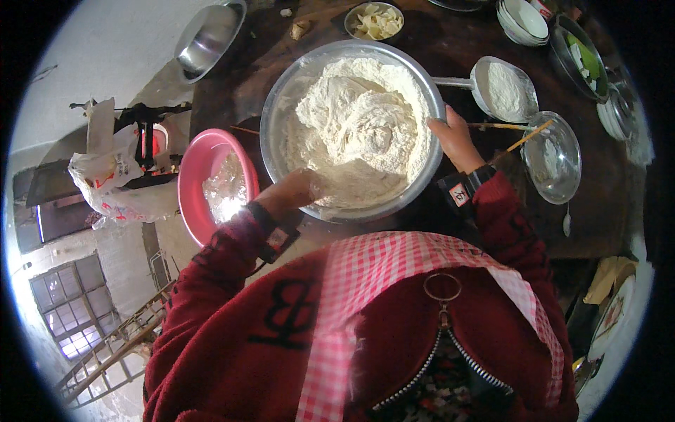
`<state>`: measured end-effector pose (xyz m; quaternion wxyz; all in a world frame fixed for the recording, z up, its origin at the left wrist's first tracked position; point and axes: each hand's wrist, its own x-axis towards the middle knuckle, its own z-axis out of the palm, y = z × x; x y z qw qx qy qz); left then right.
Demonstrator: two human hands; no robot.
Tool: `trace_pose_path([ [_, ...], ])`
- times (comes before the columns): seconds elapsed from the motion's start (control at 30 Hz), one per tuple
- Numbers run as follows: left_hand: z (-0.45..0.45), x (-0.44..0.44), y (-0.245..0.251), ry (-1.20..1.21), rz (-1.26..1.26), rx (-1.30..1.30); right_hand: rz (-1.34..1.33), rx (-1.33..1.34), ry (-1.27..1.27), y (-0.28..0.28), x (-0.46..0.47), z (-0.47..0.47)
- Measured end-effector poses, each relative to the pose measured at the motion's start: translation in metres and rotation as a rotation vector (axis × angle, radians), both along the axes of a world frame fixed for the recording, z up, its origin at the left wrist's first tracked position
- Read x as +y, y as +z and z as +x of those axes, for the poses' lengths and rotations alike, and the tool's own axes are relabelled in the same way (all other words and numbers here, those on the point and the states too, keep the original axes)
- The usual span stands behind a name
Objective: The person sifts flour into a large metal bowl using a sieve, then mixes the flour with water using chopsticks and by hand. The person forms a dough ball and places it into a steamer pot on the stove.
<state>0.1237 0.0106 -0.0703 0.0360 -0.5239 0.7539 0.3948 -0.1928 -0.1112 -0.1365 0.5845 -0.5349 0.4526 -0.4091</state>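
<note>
A large metal bowl stands before me on the dark table. Inside lies a lumpy mass of wet dough, with dry flour around it along the wall. My left hand reaches over the near left rim into the bowl. Its fingers are blurred and buried in the floury dough, so their grip is hidden. On the right side, my right hand holds the bowl's rim, thumb on top and the other fingers out of sight outside. A pink plastic basin of clear liquid sits beside my left forearm.
A metal scoop with flour and a clear bowl crossed by chopsticks lie to the right. Beyond the dough bowl is a small bowl of pale slices. Stacked white bowls stand far right, an empty metal basin far left.
</note>
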Motion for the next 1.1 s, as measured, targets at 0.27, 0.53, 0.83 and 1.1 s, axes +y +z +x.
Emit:
trace_pose_path([
  [0.27,-0.06,-0.004,-0.024,0.165,-0.034,0.164,0.004,-0.011,-0.016,0.003,0.002,0.003],
  [0.53,-0.038,-0.02,0.015,0.286,0.115,0.403,-0.013,0.076,0.024,0.004,0.001,-0.002],
  [0.83,-0.09,-0.007,-0.012,-0.204,0.219,0.359,-0.003,0.06,-0.034,0.0,0.003,0.003],
  [1.1,-0.138,-0.044,-0.026,0.294,0.272,0.538,0.008,0.116,-0.021,-0.001,0.001,0.0],
])
